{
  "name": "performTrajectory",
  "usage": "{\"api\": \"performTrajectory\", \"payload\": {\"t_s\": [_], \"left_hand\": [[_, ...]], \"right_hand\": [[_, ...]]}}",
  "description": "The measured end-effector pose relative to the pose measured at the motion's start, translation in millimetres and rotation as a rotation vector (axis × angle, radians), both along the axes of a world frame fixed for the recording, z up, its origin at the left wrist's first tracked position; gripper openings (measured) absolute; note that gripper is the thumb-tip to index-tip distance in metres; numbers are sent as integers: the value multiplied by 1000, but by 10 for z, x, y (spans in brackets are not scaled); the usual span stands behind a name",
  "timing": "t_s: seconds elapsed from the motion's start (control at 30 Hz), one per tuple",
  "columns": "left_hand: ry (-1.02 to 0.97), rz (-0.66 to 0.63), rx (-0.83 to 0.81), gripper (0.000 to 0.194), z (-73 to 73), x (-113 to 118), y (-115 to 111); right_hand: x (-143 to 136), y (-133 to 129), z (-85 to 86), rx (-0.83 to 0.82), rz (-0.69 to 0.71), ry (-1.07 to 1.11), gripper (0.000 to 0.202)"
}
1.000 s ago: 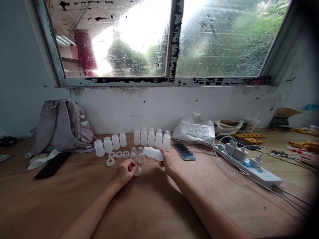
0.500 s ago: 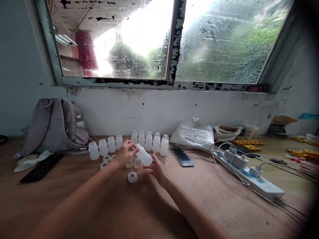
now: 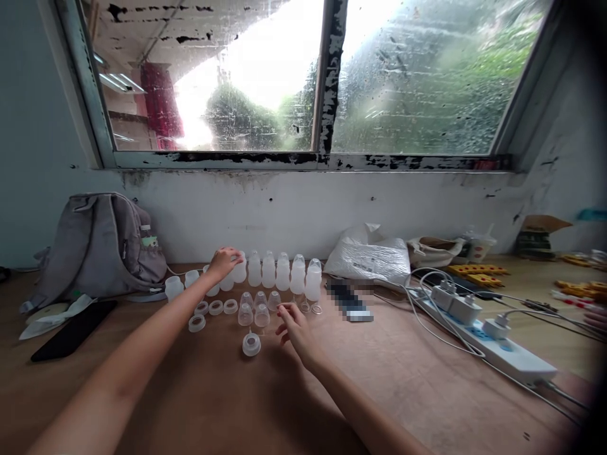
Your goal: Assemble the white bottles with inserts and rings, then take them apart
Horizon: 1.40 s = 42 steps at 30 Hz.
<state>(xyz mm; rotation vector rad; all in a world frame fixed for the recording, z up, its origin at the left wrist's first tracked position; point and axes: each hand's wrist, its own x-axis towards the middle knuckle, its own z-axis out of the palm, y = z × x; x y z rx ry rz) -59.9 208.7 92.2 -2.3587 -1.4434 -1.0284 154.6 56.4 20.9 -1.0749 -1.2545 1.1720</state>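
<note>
My left hand (image 3: 224,261) reaches to the back row, its fingers closed at the top of a frosted, uncapped baby bottle (image 3: 241,270) that stands upright. Part of that row is hidden behind my left forearm. My right hand (image 3: 294,330) hovers over the table with fingers loosely curled and apart, holding nothing. Close to its fingertips stands a clear dome cap (image 3: 274,301), one of several grouped in the middle. In front of them lies a white collar ring with a nipple (image 3: 251,344). Several white collar rings (image 3: 215,308) sit to the left.
Several capped bottles (image 3: 283,273) stand in line at the back. Right of them lie a silver plastic bag (image 3: 370,259), a blurred-out phone (image 3: 351,303) and a power strip (image 3: 502,357) with cables. On the left are a grey backpack (image 3: 95,253) and a black phone (image 3: 73,330).
The frosted bottle that was tilted between both hands now stands upright in the back row under my left hand. My right hand has let go of it and is lower, beside the caps.
</note>
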Motion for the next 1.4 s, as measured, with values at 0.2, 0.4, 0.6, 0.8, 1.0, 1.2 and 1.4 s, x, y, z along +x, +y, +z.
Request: {"api": "performTrajectory", "payload": {"t_s": [0.2,0.4,0.6,0.8,1.0,1.2,1.4], "left_hand": [[26,26,38,14,-329,88,157],[34,50,67,17,-489,61,212],[-17,67,121,20,-402,106,63],[-393,-105,51,22,-488,244,-858],[-274,-267,-286,19,-875,277,-1637],[-292,-283,-353,9,-962,291,-1704],[-282,-346,-329,17,-919,280,-1759]], "right_hand": [[-21,19,-106,59,21,-79,28],[-16,33,-173,86,13,-173,29],[-33,18,-201,235,-4,-371,20],[-68,-43,-256,481,72,-700,12],[-140,-157,-262,608,108,-961,20],[-165,-220,-257,673,146,-1022,34],[-154,-196,-301,678,122,-1000,28]]}}
